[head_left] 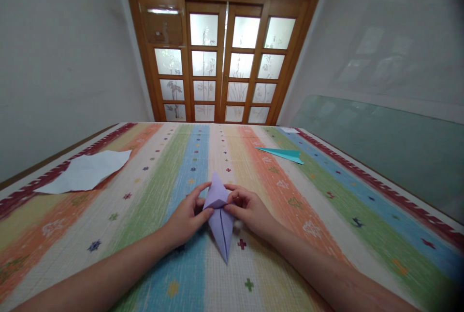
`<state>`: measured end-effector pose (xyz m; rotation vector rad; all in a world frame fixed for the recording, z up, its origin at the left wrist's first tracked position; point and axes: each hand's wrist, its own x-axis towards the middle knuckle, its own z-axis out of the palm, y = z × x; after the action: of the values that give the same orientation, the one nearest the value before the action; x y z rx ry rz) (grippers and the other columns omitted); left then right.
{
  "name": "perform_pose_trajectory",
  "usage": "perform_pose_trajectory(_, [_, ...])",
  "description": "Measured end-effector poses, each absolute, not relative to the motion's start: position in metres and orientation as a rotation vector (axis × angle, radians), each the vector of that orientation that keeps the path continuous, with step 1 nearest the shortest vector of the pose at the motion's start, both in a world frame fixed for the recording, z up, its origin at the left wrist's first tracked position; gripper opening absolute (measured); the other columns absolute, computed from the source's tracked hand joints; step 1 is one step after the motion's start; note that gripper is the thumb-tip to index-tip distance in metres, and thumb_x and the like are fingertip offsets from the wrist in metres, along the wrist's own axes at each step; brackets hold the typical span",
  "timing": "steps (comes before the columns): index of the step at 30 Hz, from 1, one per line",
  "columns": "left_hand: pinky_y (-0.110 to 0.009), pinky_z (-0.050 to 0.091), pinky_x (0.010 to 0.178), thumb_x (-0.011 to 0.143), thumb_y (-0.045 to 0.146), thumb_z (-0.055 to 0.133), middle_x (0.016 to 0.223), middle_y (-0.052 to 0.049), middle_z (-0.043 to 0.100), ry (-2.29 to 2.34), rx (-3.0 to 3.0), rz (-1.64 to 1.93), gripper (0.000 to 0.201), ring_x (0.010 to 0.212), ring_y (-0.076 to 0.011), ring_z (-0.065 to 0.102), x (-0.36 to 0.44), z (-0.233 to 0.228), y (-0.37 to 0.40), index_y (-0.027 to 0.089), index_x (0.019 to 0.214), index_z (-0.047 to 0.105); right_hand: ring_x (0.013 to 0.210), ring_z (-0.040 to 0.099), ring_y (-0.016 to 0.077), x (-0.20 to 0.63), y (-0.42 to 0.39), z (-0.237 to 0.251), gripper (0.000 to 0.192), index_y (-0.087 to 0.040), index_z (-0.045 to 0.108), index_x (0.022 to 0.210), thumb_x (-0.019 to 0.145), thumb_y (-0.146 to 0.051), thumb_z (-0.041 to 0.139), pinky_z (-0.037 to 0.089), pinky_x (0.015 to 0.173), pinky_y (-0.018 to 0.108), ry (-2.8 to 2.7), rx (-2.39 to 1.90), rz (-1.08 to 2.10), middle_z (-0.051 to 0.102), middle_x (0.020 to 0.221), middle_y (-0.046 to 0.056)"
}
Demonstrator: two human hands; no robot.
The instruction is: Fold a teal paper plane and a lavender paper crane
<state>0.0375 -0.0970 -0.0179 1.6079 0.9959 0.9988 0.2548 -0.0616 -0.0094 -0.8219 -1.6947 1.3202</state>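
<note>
Left hand (189, 215) and right hand (253, 211) pinch creased, pointed lilac paper (217, 192) (both nearly closed) over striped cloth (155, 234), glazed wooden doors (220, 85) beyond.

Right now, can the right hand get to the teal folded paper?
Probably yes: only striped tablecloth shows between the right hand and the teal folded paper, though that hand is holding the purple folded paper.

A person's bare left hand (186, 218) and bare right hand (253, 210), both ungloved, slender-fingered and slim at the wrist, are seen from a head-worn camera. The smooth left forearm (116, 266) and right forearm (311, 259) are uncovered up to the picture's edge, widening away from the wrists. Fingernail details are too small to tell.
</note>
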Motion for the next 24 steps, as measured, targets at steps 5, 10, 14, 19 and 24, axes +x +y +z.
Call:
perform_pose_trajectory(5, [-0.027,0.047,0.064,0.090,0.032,0.060,0.087,-0.003,0.068,1.033,1.591,1.025,0.053,0.072,-0.0153,0.062,0.0367,-0.0219,-0.0956,0.019,0.139,0.046,0.063,0.061,0.0125,0.2497,-0.0623,-0.0174,0.027,-0.019,0.058,0.083,0.075,-0.036,0.078,0.045,0.055,0.024,-1.606,-0.851,1.524,0.066,0.085,0.002])
perform_pose_trajectory(10, [-0.036,0.050,0.090,0.086,0.026,0.060,0.106,-0.007,0.071,1.096,1.713,1.036,0.024,0.098,-0.0211,0.065,0.0358,-0.0171,-0.0952,0.019,0.108,0.069,0.057,0.055,0.0104,0.2490,-0.0624,-0.0202,0.025,-0.020,0.059,0.088,0.076,-0.033,0.076,0.042,0.052,0.022,-1.611,-0.829,1.563,0.060,0.072,-0.003])
perform_pose_trajectory(14, [-0.036,0.053,0.086,0.083,0.026,0.059,0.098,-0.006,0.073,1.099,1.679,1.001,0.022,0.092,-0.0213,0.067,0.0351,-0.0172,-0.0921,0.020,0.098,0.073,0.056,0.053,0.0109,0.2502,-0.0624,-0.0170,0.014,-0.020,0.063,0.082,0.077,-0.029,0.071,0.041,0.052,0.023,-1.667,-0.842,1.479,0.058,0.067,-0.004])
perform_pose_trajectory(19, [-0.031,0.055,0.065,0.078,0.027,0.055,0.077,-0.002,0.071,1.127,1.449,0.932,0.023,0.064,-0.0161,0.064,0.0349,-0.0210,-0.0875,0.019,0.090,0.073,0.066,0.059,0.0144,0.2515,-0.0616,-0.0140,0.006,-0.020,0.065,0.075,0.076,-0.026,0.064,0.048,0.061,0.027,-1.756,-0.888,1.304,0.063,0.074,0.000])
perform_pose_trajectory(24, [-0.030,0.054,0.061,0.078,0.028,0.051,0.074,-0.002,0.069,1.141,1.427,0.918,0.029,0.059,-0.0151,0.063,0.0355,-0.0183,-0.0891,0.018,0.096,0.073,0.057,0.063,0.0146,0.2515,-0.0626,-0.0142,0.014,-0.020,0.067,0.076,0.071,-0.019,0.054,0.049,0.054,0.026,-1.642,-0.896,1.498,0.064,0.068,-0.001])
